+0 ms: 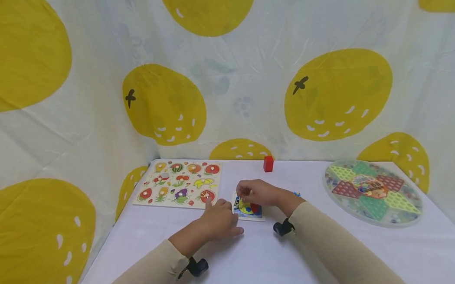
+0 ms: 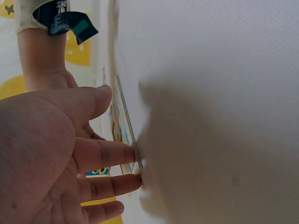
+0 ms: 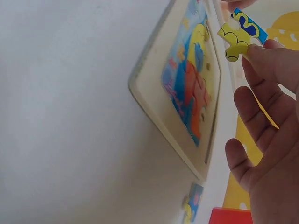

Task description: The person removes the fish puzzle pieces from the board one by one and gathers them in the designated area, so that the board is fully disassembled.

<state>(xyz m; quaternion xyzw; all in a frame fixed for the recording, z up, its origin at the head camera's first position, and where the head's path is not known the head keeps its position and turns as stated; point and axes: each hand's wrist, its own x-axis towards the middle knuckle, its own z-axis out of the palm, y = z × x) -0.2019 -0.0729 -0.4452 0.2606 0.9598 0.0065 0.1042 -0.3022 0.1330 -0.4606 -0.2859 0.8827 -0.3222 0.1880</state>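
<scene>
Many fruit shapes on a wooden fruit board [image 1: 190, 200], toward the back left corner of the bench [image 1: 254, 266]. Next along, the left grip [image 1: 218, 220], fingers spread, tips seemingly touching a small puzzle board [image 3: 150, 77] at its left side, likely to steady it. Mid-bench, well in from the front edge: that same puzzle board, picture partly filled. Over it, the right grip [image 1: 259, 193], thumb and finger pinching a yellow-and-blue piece [image 3: 233, 37]. Looks like the fitting step, with the piece not yet seated. Calls next for turning its tabs to match the gap, lowering it flat and pressing it home, without letting the board slide. Near the back edge, a red block [image 1: 268, 164]. Beyond the right grip, a loose piece [image 1: 296, 194] off the board, probably due a later turn. Toward the right edge, a round clear case [image 1: 373, 194] with coloured, dotted panels.
</scene>
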